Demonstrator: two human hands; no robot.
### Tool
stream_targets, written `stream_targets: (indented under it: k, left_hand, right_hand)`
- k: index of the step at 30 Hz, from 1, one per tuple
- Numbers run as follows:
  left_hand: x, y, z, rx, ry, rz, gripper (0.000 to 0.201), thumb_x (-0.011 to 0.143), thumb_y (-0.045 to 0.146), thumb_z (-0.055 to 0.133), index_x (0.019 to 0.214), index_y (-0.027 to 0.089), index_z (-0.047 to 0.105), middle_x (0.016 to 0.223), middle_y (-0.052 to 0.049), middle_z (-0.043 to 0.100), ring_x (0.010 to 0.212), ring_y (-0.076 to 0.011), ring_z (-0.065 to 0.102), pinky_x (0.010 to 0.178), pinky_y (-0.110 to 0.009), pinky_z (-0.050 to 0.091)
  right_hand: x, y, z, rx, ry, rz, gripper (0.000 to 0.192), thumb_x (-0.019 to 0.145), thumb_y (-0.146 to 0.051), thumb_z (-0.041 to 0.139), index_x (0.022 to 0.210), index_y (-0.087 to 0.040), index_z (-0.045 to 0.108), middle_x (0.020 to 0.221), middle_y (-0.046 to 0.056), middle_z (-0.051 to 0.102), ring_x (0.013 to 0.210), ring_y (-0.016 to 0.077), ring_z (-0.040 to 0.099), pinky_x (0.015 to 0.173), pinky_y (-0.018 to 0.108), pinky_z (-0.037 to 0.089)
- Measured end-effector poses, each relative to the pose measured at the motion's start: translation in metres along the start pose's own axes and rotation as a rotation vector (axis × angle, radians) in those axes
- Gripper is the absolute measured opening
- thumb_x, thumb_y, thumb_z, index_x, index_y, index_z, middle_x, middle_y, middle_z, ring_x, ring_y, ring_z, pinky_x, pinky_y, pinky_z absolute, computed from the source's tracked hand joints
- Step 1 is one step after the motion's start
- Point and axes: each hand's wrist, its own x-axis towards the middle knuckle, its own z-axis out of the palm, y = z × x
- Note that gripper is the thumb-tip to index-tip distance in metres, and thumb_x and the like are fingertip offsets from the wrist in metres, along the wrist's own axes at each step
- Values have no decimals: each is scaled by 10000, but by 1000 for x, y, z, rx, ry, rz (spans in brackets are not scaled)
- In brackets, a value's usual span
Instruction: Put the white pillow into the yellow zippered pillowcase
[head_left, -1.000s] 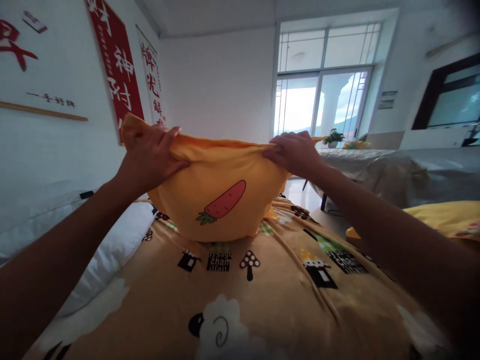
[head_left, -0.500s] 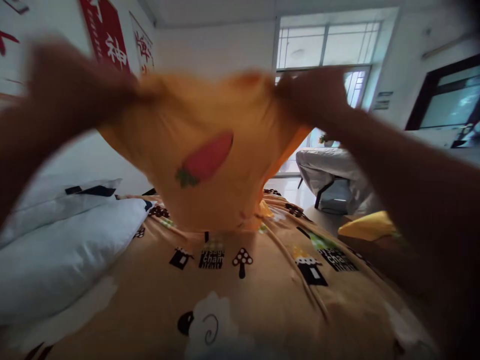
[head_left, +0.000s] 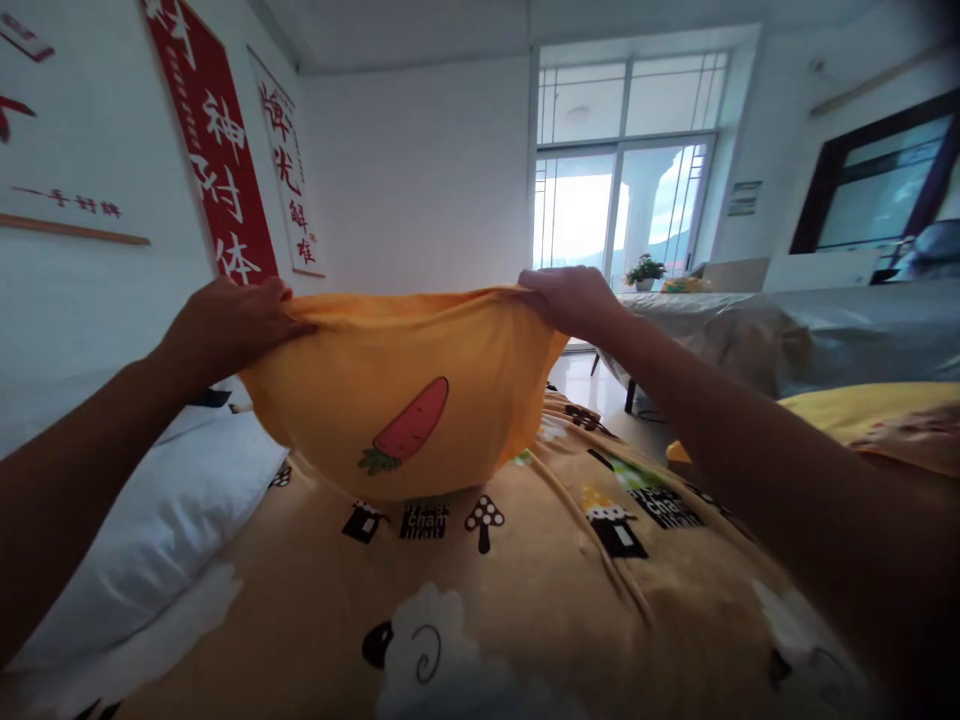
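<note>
Fabric, yellow with a carrot print, is held stretched at frame centre, its upper edge gripped by the left hand and right hand; spreading seems done, release not yet made.

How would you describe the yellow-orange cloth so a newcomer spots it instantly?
Start at the tan printed blanket filling the lower foreground. Toward its far side, a yellow-orange cloth is held by its top edge between the left hand and right hand. Unlike the white pillow at left and the yellow fabric at right, it bears a pink carrot print with green leaves.
</note>
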Motion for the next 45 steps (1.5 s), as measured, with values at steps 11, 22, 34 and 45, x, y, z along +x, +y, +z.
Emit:
stream_targets:
  k: [11,22,34,45]
  left_hand:
    - [-12,64,-33,346,44,-171,435,960,408,194,1079,177,543,784,-80,601,671,-197,457,629,-295,286]
    - [-27,103,-46,215,113,109,330,922,293,319,1140,123,499,1100,-147,624,1009,-278,558,881,-444,321]
    - [-35,139,-5,413,69,625,173,882,191,442,814,168,599,703,-47,618,693,-231,577,714,-419,389]
    - [-10,150,-4,427,38,565,342,838,430,496,966,123,574,895,-108,641,849,-288,592,761,-464,441]
  right_hand:
    - [-22,-73,-15,123,269,155,359,851,-174,371,1150,-169,568,1057,106,624,986,243,513,886,400,279]
    - [-21,-74,-26,328,1,-56,437,971,-410,310,702,-178,564,633,16,555,592,124,428,593,263,236]
    - [-61,-94,-49,56,140,-375,259,858,-344,487,997,-158,602,929,99,593,832,200,480,682,308,292]
    - [-37,-87,-25,-179,22,-301,232,886,-109,385,947,-148,605,833,112,629,793,214,517,687,340,290]
